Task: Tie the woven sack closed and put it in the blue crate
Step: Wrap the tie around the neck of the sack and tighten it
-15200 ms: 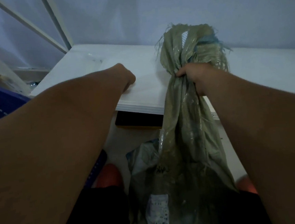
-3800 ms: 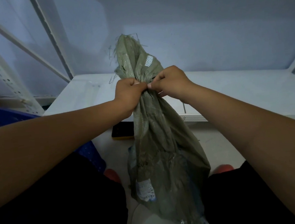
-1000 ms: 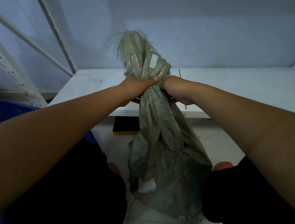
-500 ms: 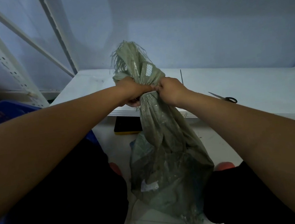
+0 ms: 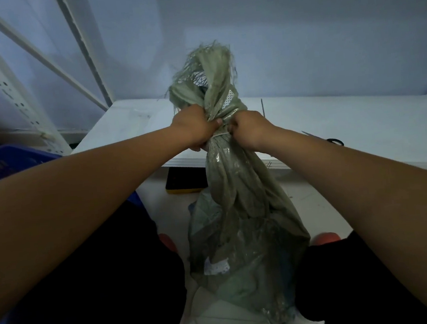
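Head camera looks down over both forearms, which reach away from the person and meet at the gathered neck of the woven sack [image 5: 240, 211]. The left hand [image 5: 195, 128] is curled into a fist on the left side of the neck, fingers wrapped into the bunched fabric and the thumb tip lying across the front of it. The right hand [image 5: 249, 130] is closed on the right side, knuckles up, its fingertips pinched in at the same spot. Between the two hands a thin pale tie [image 5: 221, 134] crosses the neck; both hands sit right at it, but whether each one actually grips an end of it I cannot tell.

Above the hands the sack's frayed top stands up in a loose tuft, with a small white dotted patch showing on its right fold. Below the hands the grey-green body of the sack hangs down and bulges between the person's dark-clothed knees, its bottom near the pale floor.

Behind the sack lies a white shelf board [image 5: 333, 125]. A pair of scissors [image 5: 330, 140] rests on it to the right, mostly hidden by the right forearm. A dark flat object with a yellow edge [image 5: 183, 182] lies under the shelf's near edge. At far left, the blue crate [image 5: 3, 161] shows partly above the left forearm, well apart from the sack, beside a white perforated rack upright [image 5: 7, 84].
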A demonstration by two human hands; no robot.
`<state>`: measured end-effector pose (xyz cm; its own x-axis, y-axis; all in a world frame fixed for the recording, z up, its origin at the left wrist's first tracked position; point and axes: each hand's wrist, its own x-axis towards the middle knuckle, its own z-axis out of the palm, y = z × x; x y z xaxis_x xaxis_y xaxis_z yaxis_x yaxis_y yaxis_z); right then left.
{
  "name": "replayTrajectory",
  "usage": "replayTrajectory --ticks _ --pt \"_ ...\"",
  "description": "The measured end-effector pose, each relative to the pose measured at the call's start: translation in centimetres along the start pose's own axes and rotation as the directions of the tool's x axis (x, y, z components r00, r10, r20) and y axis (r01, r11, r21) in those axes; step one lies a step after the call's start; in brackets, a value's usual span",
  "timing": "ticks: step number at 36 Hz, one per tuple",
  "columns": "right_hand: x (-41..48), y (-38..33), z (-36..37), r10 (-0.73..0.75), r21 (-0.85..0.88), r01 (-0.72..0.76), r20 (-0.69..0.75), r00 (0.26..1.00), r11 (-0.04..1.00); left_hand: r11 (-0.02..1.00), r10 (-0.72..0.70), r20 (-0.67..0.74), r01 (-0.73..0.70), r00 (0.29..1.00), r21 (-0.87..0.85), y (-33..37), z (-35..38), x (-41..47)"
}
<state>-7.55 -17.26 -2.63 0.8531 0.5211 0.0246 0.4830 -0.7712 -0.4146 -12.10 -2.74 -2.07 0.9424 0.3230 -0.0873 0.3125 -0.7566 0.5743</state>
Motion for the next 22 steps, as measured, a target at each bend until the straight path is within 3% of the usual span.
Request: replayTrajectory --ticks 6,15,18,22 --pt "-0.1 0.1 0.1 -0.024 0.016 0.024 -0.005 1.000 1.000 0.966 -0.045 0.220 0.098 0.975 -0.239 1.1 0.5 -0.7" --pt "-0.1 1.0 -0.1 -0.051 -0.033 0.052 0.030 0.998 0.998 0.859 -0.126 0.452 0.325 0.883 -0.395 0.7 0.9 -0.9" --pt "0.0 1.1 0.0 -0.069 -0.078 0.070 0.016 0.997 0.995 0.827 -0.133 0.424 0.336 0.896 -0.451 1.0 1.0 -1.0" --pt "0.0 1.3 -0.2 -0.094 -0.111 0.092 -0.013 0.995 0.990 0.782 -0.183 0.250 0.295 0.951 -0.549 1.4 0.9 -0.3"
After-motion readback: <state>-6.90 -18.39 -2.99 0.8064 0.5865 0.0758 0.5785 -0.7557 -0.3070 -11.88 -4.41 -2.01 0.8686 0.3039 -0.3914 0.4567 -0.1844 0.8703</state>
